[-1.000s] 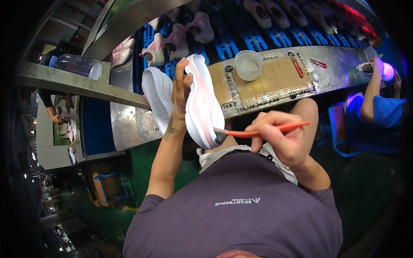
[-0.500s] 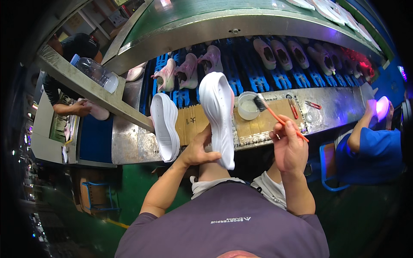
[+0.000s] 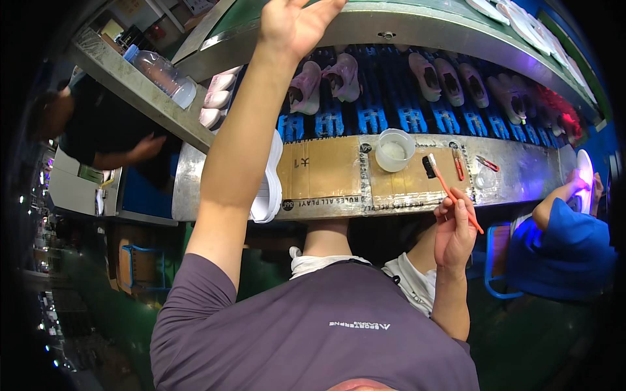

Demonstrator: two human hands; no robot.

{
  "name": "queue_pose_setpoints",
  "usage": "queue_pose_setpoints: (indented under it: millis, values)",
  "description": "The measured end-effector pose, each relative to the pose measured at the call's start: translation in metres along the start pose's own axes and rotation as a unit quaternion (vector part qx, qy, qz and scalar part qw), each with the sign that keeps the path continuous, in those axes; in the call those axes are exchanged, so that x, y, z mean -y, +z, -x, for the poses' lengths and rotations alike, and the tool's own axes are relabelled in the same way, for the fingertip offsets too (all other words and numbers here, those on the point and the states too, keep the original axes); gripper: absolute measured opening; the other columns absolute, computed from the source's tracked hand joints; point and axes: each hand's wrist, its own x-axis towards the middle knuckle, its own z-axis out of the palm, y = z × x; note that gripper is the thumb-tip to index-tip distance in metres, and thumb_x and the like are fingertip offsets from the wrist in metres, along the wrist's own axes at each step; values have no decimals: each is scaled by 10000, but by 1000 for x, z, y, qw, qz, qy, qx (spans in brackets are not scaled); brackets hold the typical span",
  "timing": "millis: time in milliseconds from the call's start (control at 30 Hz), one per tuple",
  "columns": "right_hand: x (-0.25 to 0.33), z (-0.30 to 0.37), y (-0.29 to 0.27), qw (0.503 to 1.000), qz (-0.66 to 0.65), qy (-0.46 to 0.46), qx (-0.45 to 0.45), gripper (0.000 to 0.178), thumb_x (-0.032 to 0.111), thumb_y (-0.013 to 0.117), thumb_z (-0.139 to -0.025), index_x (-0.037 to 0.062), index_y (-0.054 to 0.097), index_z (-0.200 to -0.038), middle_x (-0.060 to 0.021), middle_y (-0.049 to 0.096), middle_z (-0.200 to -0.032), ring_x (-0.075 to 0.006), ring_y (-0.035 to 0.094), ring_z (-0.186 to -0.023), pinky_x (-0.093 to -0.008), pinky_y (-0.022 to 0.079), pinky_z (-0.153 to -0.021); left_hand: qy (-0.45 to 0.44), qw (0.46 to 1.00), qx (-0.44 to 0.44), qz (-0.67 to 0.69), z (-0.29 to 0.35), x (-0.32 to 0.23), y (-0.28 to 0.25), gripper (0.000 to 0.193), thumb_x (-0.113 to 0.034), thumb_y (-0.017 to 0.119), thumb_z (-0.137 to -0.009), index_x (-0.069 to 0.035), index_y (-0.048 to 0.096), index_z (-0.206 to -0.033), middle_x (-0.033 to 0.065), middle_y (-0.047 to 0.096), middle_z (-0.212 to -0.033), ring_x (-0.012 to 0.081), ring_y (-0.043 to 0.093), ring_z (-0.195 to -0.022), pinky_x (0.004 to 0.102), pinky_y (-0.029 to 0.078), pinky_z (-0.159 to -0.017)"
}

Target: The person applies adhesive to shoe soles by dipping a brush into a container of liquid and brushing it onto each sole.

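Observation:
My left hand is raised to the upper shelf at the top edge, its visible fingers spread and nothing seen in them; some fingertips run out of the picture. Low over the near table edge, my right hand grips an orange-handled brush with black bristles pointing away from me. Beyond it stands a white plastic cup of clear or whitish liquid on taped cardboard. A white shoe sole lies at the table's left, partly hidden by my left forearm.
Pink-white shoes stand on a blue rack conveyor behind the table. Red-handled snips lie right of the cup. A metal beam carries a plastic bottle. A person in blue holds a lit sole at right; another is at left.
My left hand has risen from the lap side to the upper shelf, and the white sole it held is out of sight. My right hand with the brush has drawn slightly nearer me.

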Motion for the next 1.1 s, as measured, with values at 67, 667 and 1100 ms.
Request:
queue_pose_setpoints:
  millis: [67, 667, 1100]
  values:
    - [-6, 2, -5, 1000, 23, 8, -12, 304, 138, 574, -1106, -66, 640, -1322, -97, 689, -1092, -139, 634, -990, -293, 530, -876, 55, 960, 83, -260, 43, -9, -22, 640, -432, 463, -1118, 54, 457, -1535, 263, 649, -1387, 341, 719, -1163, 422, 593, -982]
    - [-8, -73, 24, 889, 412, -95, 173, 228, 137, 638, -1060, -45, 739, -1152, -94, 750, -1023, -152, 698, -966, -293, 530, -889, -99, 508, -307, -799, 267, -4, -159, 890, -409, 875, -751, 128, 530, -1371, 366, 673, -1256, 483, 660, -1200, 476, 523, -1041]
    - [-9, -128, 62, 726, 650, -66, 214, 210, 225, 661, -998, 53, 775, -1037, -170, 725, -796, -315, 693, -731, -402, 522, -693, -264, 959, -98, -22, 313, 60, -132, 898, -264, 758, -807, 56, 385, -1559, 282, 617, -1349, 383, 689, -1172, 446, 592, -1022]
